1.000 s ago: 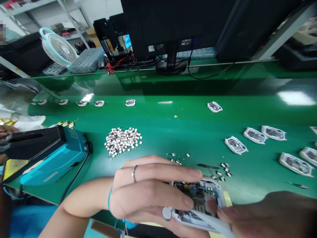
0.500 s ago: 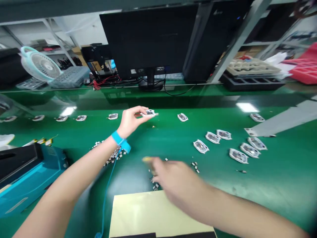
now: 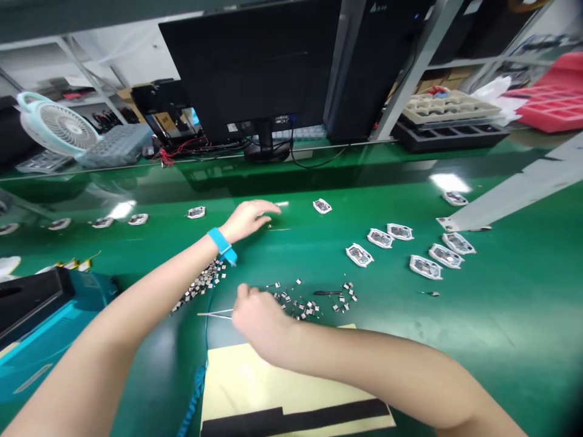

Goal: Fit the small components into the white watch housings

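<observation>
My left hand (image 3: 248,220), with a blue wrist strap (image 3: 222,246), hovers over the green bench with thumb and fingers apart and nothing visible between them. A faint light streak lies just beyond its fingertips; I cannot make out what it is. My right hand (image 3: 262,318) is closed around a pair of tweezers (image 3: 216,314), whose thin legs stick out to the left and meet at a yellowish end. Small black-and-white parts (image 3: 305,308) lie scattered beside this hand. Another heap of small parts (image 3: 203,282) sits under my left forearm. A white oval housing (image 3: 322,206) lies right of my left hand.
Several white housings (image 3: 359,255) lie to the right, and others in a row (image 3: 138,219) at left. A dark slim tool (image 3: 327,293) rests among the small parts. Cream paper (image 3: 246,388) lies in front, a blue bin (image 3: 54,340) at left, a metal post (image 3: 514,182) at right.
The white housing that was in my left hand no longer shows there, and its fingers have spread. My right hand has moved left with the tweezers, uncovering the small parts. The view has shifted slightly.
</observation>
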Motion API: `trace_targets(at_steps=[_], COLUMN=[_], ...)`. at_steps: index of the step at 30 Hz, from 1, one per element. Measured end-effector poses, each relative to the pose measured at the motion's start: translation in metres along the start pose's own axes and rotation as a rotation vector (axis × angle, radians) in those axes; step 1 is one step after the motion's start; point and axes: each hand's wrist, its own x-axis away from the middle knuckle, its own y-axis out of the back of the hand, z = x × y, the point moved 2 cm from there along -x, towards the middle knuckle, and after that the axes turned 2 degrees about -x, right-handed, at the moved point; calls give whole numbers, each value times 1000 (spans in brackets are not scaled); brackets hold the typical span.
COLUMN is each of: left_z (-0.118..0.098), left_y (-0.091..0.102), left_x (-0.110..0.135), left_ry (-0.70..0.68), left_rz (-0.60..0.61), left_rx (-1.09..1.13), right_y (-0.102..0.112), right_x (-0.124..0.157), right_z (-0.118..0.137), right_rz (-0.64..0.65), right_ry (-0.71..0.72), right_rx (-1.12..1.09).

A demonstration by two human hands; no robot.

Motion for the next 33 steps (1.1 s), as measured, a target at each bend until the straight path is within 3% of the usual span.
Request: trace_targets(at_steps=[4, 7, 9, 11, 16, 19, 22, 27, 30, 33], left_z=[-60, -73, -69, -61, -50, -58, -75, -85, -69, -50], left_y=[-28, -50, -58, -61, -48, -22, -3, -17, -28, -23], left_x=[18, 28, 30, 29, 28, 40, 68, 126, 147, 156], left_ry=[-345, -456, -469, -457, -307, -170, -126, -288, -229, -155], left_rz=[327, 418, 428, 424, 345, 263, 261, 395, 422, 429], left_rx=[39, 1, -37, -65, -105, -117, -90, 8, 30, 45], right_y=[22, 36, 37, 30, -4, -12, -8, -18, -36, -48], right_x=[54, 94, 108, 112, 94, 88, 97, 125, 133, 136], right_z=[-87, -159, -183, -185, -141, -131, -142, -154, -142, -121], right_rz=[-35, -175, -212, -198, -122, -144, -250, -359, -358, -337], right_ry=[-147, -342, -360, -290, -117, -126, -226, -282, -291, -296], right_rx=[-42, -47, -84, -147, -242, -278, -343, -595, -734, -806])
